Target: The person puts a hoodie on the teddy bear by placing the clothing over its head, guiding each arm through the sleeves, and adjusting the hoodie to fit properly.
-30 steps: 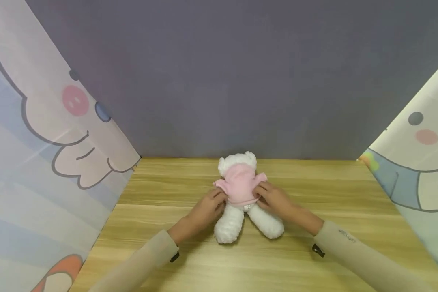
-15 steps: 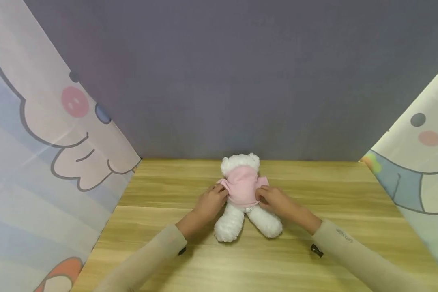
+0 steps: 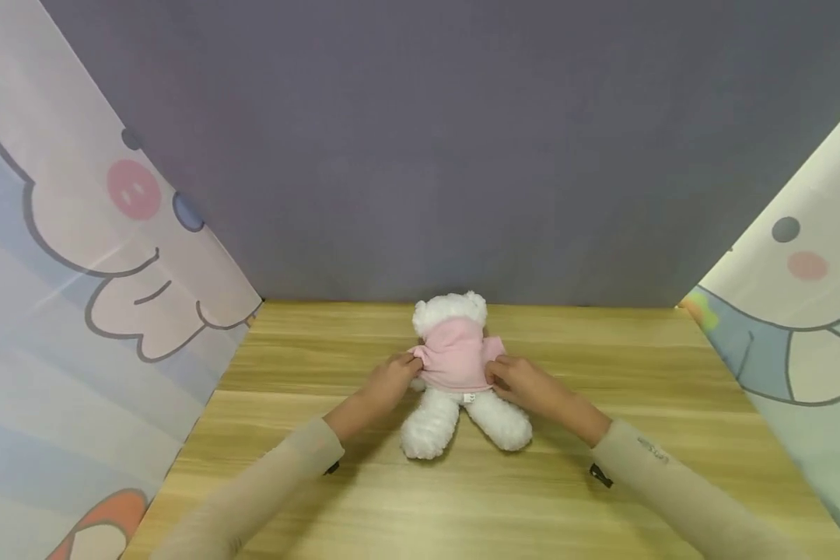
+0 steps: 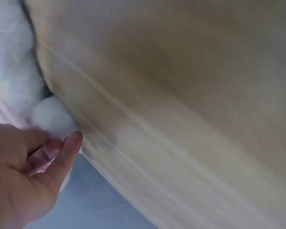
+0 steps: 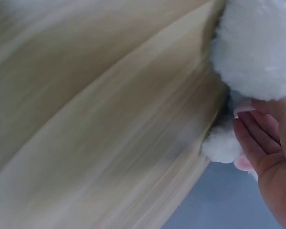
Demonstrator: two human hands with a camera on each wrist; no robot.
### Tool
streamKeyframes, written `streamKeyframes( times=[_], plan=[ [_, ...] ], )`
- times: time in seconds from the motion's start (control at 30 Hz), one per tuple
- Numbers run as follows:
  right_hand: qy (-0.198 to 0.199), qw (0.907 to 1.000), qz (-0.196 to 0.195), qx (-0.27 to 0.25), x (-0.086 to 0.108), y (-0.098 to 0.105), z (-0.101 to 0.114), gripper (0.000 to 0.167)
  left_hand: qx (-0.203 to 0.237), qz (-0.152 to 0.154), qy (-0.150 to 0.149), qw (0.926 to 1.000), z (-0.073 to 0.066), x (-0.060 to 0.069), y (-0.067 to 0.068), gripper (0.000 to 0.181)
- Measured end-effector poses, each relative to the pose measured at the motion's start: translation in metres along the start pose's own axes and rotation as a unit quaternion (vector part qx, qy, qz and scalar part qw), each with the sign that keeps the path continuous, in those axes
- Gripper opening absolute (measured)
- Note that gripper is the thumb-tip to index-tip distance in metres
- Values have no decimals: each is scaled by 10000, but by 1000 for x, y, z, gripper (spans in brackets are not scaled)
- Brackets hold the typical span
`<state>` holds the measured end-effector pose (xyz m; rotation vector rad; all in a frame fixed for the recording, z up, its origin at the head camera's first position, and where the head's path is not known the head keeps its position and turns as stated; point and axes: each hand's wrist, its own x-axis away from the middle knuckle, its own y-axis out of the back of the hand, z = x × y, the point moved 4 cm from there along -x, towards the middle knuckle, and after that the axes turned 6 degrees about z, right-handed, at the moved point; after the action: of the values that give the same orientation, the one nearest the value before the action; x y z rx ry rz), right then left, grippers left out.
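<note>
A white plush teddy bear (image 3: 428, 424) in a pink shirt (image 3: 455, 358) lies on the table with its back up, head away from me. At the shirt's left sleeve, my left hand (image 3: 388, 381) pinches the pink cloth. In the left wrist view its fingertips are beside the bear's white paw (image 4: 55, 117). My right hand (image 3: 528, 385) is at the shirt's right side, holding the lower edge of the cloth. The right wrist view shows the pink hem (image 5: 243, 107) between thumb and fingers, below a fluffy leg (image 5: 257, 52). A small white tag (image 3: 469, 397) sticks out under the hem.
The wood-grain table (image 3: 308, 342) ends at a dark grey panel (image 3: 420, 155) just behind the bear's head. Cartoon-printed sheets stand at the left (image 3: 56, 233) and right (image 3: 812, 311) sides.
My left hand has shifted outward from the shirt's side to the sleeve, uncovering part of the bear's paw. The right hand stays at the right hem, and the view has shifted slightly.
</note>
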<state>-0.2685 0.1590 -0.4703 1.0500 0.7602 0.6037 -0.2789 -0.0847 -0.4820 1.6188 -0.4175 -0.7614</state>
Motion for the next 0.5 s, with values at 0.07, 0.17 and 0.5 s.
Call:
streamKeyframes(
  times=[0.07, 0.17, 0.5],
  plan=[
    [13, 10000, 88, -7, 0, -3, 3, 26, 133, 152, -64, 9998, -1, 5, 2, 9],
    [133, 9997, 215, -77, -2, -2, 4, 25, 165, 110, -118, 9997, -3, 9, 11, 7],
    [-108, 9975, -590, 385, -42, 50, 29, 15, 1513, -821, 766, 9821, 14, -44, 65, 33]
  ],
)
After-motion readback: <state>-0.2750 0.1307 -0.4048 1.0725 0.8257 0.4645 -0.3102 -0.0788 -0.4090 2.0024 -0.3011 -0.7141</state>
